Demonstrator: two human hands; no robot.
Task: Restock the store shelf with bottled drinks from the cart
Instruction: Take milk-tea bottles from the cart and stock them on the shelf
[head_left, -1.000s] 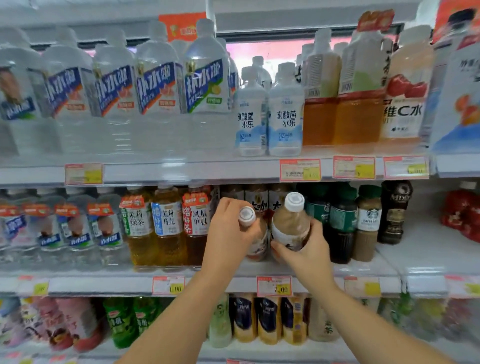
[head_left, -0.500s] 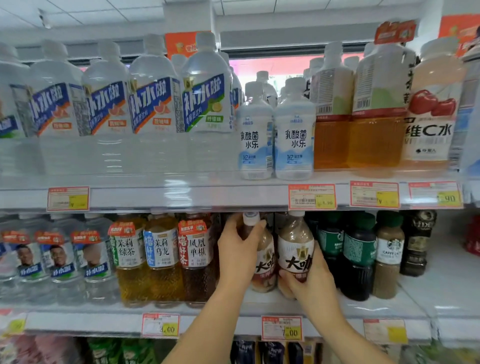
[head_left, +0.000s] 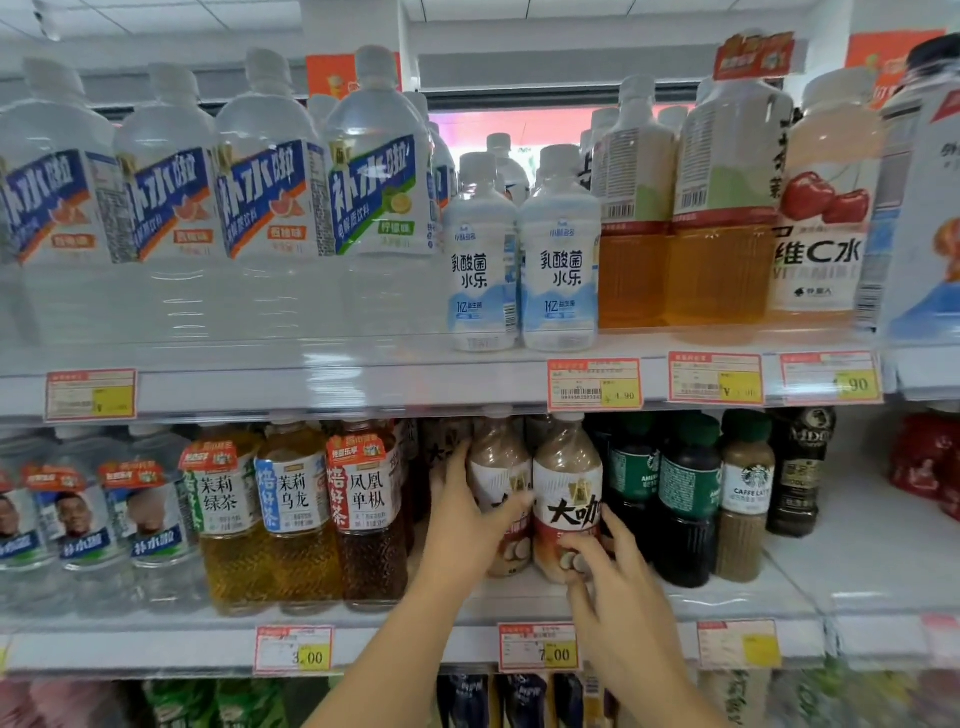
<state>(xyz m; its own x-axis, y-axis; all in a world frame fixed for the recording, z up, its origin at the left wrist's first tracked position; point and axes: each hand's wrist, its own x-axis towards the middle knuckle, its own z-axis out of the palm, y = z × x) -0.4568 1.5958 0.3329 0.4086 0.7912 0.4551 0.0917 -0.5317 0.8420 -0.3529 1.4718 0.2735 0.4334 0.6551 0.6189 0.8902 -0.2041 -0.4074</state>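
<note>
Comparing with a second ago, when you held both bottles out in front of the row with their white caps toward you, the pair now stands upright inside the middle white metal shelf (head_left: 389, 642). The left beige milk-coffee bottle (head_left: 501, 457) and the right beige milk-coffee bottle (head_left: 567, 467), both clear plastic with white-and-red labels, sit side by side and touching, between the red-labelled dark tea bottle (head_left: 366, 519) and the green-labelled black coffee bottle (head_left: 631, 483). Your left hand (head_left: 462, 525) wraps the left one, thumb across the label and fingers (head_left: 453, 467) up its far side. Your right hand (head_left: 618, 597) sits at the foot of the right one, fingers clamped on its lower label. Their bases look to be on the shelf board, though your hands hide part of them, so I judge this pair as good as placed. What remains is to let go, perhaps nudge them back in line, and return to the cart, which is out of view.
</note>
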